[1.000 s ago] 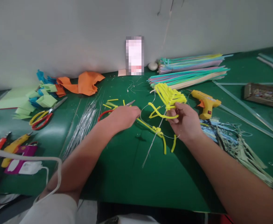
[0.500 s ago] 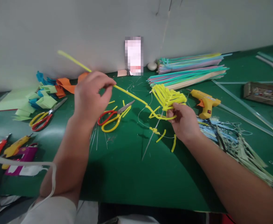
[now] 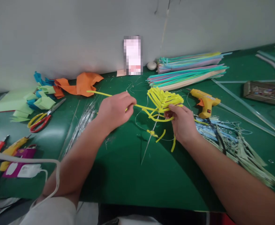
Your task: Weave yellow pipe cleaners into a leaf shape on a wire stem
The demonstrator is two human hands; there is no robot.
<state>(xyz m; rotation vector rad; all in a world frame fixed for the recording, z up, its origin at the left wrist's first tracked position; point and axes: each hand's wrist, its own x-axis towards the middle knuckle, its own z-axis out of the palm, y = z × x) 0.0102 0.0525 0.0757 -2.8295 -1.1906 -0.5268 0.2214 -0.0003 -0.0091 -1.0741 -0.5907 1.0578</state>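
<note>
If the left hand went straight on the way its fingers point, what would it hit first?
Probably the yellow weave in the right hand: the left hand points rightward, roughly along the yellow strip it holds. Depth is hard to judge.

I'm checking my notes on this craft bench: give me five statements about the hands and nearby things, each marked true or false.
1. The right hand holds the ribbed yellow piece. True.
2. The left hand is empty. False: its fingers grip a thin yellow strip.
3. The glue gun lies to the right of the ribbed yellow piece. True.
4. The orange sheet lies at the right end of the table. False: it lies on the left side, by the wall.
5. The scissors at the left have one yellow and one red handle. True.
</note>
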